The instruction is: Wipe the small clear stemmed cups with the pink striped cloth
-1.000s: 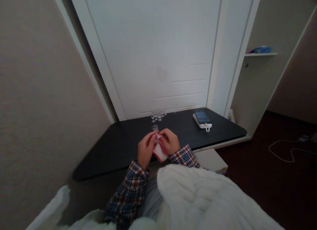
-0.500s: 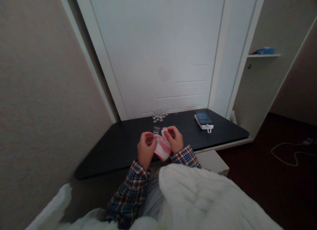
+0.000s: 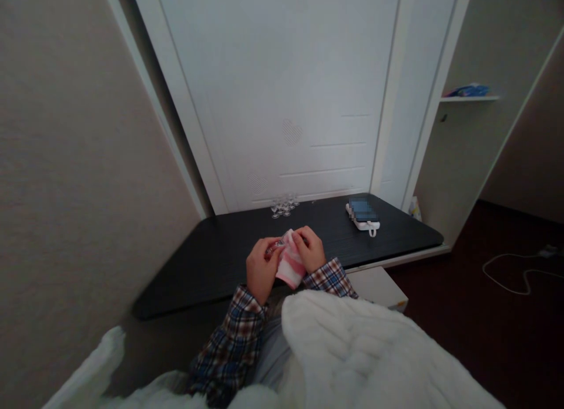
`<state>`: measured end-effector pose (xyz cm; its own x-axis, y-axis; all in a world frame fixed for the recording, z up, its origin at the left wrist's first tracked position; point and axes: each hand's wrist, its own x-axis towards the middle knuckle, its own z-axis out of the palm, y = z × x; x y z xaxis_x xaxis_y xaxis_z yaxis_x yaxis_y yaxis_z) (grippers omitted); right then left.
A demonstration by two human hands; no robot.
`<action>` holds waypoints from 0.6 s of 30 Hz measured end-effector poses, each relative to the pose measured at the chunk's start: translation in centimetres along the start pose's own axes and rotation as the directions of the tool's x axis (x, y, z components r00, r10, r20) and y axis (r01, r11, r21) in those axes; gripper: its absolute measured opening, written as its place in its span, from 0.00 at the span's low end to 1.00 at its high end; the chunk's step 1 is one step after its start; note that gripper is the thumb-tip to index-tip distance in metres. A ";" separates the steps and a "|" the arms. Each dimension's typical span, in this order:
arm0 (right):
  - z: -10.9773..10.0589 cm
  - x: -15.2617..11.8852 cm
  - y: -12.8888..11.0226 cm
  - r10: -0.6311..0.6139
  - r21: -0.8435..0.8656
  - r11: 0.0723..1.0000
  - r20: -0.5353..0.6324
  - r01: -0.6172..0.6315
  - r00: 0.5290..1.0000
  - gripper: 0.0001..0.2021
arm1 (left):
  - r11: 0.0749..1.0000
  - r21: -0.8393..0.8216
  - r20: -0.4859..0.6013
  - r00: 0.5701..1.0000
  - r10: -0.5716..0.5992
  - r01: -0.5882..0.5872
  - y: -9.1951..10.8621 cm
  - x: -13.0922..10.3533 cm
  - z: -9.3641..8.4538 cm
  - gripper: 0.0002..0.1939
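Note:
Between the fingers of my left hand is a small clear glass, tilted over and partly hidden by my fingers. My right hand pinches a pink-and-white striped cloth, whose upper part presses against the glass. The cloth's lower end hangs down between my two hands. Both hands are close together above the near edge of the black table. Several more small clear glasses stand in a cluster behind them, by the white panel.
A dark-screened device lies on a white case with a loop at the table's right. A white box sits below the table's front edge. White quilted fabric fills the lower foreground. A pale cable runs over the floor at right.
The glass has gone from upright to tilted in my left hand, and the cloth now meets it. My right hand has come slightly closer to the left.

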<state>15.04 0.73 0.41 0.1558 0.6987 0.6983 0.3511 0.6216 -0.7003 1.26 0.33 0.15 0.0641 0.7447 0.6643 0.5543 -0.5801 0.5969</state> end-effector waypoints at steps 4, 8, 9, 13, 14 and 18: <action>0.0 -0.1 -0.2 -0.030 0.007 1.000 0.051 0.030 0.998 0.08 | 1.000 0.022 -0.012 1.000 0.020 -0.020 -0.2 0.0 0.0 0.10; 0.2 -0.1 -0.3 -0.026 -0.026 0.999 0.081 0.028 0.996 0.03 | 0.999 0.041 -0.005 1.000 0.018 -0.018 -0.3 -0.1 0.0 0.10; 0.2 -0.1 -0.2 -0.018 -0.035 0.999 0.082 0.020 0.997 0.03 | 0.999 0.042 0.001 1.000 0.018 -0.018 -0.4 0.0 0.0 0.10; 0.2 -0.1 -0.1 0.005 -0.074 0.997 0.089 0.002 0.996 0.03 | 0.999 0.033 0.023 1.000 0.010 -0.011 -0.4 0.0 0.0 0.09; 0.2 0.0 -0.1 0.005 -0.083 0.997 0.090 0.002 0.996 0.04 | 1.000 0.030 0.024 1.000 0.007 -0.008 -0.4 0.0 0.0 0.09; 0.1 0.0 -0.1 0.004 -0.110 0.994 0.069 0.003 0.998 0.07 | 1.000 0.016 0.030 1.000 0.005 -0.005 -0.3 0.1 0.1 0.09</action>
<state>14.90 0.67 0.48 0.0934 0.7240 0.6835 0.4511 0.5812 -0.6773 1.14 0.61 -0.02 0.0915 0.7515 0.6533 0.5671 -0.5786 0.5862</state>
